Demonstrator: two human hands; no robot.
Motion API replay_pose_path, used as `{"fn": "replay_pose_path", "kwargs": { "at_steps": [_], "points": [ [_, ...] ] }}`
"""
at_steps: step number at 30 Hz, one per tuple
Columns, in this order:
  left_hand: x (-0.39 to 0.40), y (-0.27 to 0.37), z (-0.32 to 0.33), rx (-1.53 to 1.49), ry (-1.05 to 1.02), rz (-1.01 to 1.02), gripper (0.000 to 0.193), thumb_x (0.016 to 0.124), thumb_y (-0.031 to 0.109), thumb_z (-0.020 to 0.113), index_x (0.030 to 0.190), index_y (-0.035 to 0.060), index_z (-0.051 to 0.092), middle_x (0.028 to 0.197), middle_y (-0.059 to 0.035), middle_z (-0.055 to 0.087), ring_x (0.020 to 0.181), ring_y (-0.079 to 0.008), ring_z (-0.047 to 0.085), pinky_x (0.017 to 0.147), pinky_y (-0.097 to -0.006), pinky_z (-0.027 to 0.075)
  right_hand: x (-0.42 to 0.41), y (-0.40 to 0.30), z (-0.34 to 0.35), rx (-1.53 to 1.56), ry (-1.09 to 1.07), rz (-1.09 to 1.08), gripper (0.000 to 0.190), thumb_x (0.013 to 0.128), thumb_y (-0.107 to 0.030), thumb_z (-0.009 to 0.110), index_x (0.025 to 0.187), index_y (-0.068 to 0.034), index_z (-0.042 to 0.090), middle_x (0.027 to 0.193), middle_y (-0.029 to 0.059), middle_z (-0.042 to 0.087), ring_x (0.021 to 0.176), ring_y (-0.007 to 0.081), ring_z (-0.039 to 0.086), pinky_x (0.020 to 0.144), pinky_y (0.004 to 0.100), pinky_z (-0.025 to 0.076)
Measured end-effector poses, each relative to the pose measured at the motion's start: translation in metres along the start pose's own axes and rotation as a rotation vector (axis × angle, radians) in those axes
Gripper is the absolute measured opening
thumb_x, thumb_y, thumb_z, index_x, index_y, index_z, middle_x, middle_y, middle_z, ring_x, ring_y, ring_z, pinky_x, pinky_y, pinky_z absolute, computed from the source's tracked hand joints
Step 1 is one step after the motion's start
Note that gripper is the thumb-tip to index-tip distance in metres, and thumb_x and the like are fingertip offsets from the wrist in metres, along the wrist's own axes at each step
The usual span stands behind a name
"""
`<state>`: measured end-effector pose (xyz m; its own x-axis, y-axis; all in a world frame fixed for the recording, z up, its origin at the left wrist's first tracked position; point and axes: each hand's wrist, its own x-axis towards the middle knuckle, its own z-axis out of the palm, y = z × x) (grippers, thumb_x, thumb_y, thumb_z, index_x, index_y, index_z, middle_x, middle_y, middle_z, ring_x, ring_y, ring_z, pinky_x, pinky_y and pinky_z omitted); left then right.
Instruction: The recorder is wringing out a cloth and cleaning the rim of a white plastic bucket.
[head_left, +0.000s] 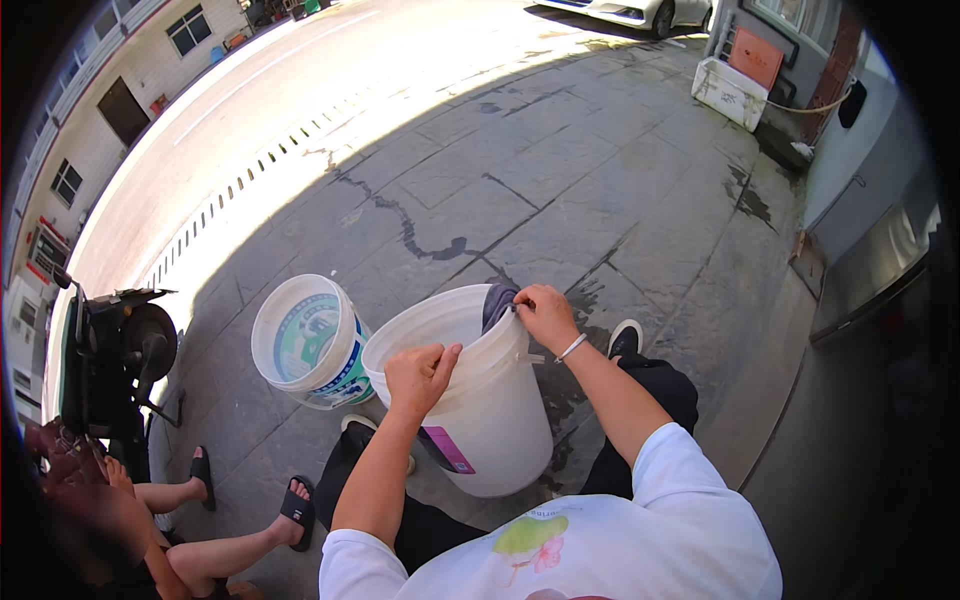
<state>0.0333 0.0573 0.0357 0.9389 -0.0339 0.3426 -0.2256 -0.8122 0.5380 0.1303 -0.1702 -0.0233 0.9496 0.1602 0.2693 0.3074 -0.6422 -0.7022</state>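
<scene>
A tall white plastic bucket (499, 420) stands between my feet, tilted a little, with a pink and dark label on its side. A dark grey cloth (496, 306) hangs over its far right rim. My right hand (546, 316) pinches at the rim beside the cloth; whether the fingers hold the cloth or only the rim is hard to tell. Curled over the near left rim is my left hand (421, 377), thumb up. To the left stands a smaller white bucket (358, 360) with a blue and green print, which seems to hold clear water.
At the lower left a person (225, 551) sits in black sandals, close to a parked scooter (112, 352). Wet streaks mark the stone paving (525, 202). A white trough (727, 94) stands by the wall at upper right, and a white car (630, 11) is farther off.
</scene>
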Motion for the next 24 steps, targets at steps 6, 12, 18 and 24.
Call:
{"fn": "replay_pose_path", "kwargs": {
  "at_steps": [6,12,18,24],
  "points": [
    [0.005,-0.002,-0.003,0.011,-0.027,-0.032,0.047,0.085,0.044,0.066,0.057,0.0078,0.060,0.051,-0.0111,0.054,0.049,-0.0320,0.054,0.047,-0.0415,0.037,-0.010,-0.023,-0.004,-0.009,0.025,-0.129,0.003,0.078,-0.009,0.065,0.081,-0.009,0.066,0.083,0.0046,0.065,0.086,0.0265,0.060,0.077,0.0392,0.046],
    [0.012,-0.005,0.003,0.031,0.019,-0.027,0.047,0.084,0.046,0.067,0.058,0.0079,0.061,0.051,-0.0106,0.054,0.049,-0.0314,0.054,0.047,-0.0408,0.038,-0.019,-0.065,-0.010,0.039,-0.007,-0.360,0.004,0.078,-0.008,0.066,0.082,-0.007,0.065,0.082,0.0072,0.064,0.084,0.0272,0.060,0.078,0.0376,0.046],
    [0.003,-0.004,-0.001,-0.022,0.022,0.017,0.046,0.081,0.045,0.072,0.058,0.0070,0.062,0.050,-0.0098,0.053,0.047,-0.0299,0.054,0.046,-0.0393,0.038,0.001,-0.020,-0.012,0.032,-0.027,-0.114,0.005,0.078,-0.009,0.067,0.083,-0.007,0.066,0.083,0.0063,0.065,0.085,0.0265,0.060,0.078,0.0375,0.047],
    [-0.007,0.000,-0.001,-0.148,0.052,-0.043,0.045,0.079,0.043,0.075,0.058,0.0051,0.061,0.050,-0.0094,0.053,0.045,-0.0268,0.050,0.046,-0.0363,0.038,-0.002,-0.027,-0.028,0.034,0.028,-0.161,0.005,0.078,-0.009,0.066,0.082,-0.007,0.067,0.083,0.0065,0.065,0.086,0.0281,0.059,0.077,0.0399,0.047]
  ]
}}
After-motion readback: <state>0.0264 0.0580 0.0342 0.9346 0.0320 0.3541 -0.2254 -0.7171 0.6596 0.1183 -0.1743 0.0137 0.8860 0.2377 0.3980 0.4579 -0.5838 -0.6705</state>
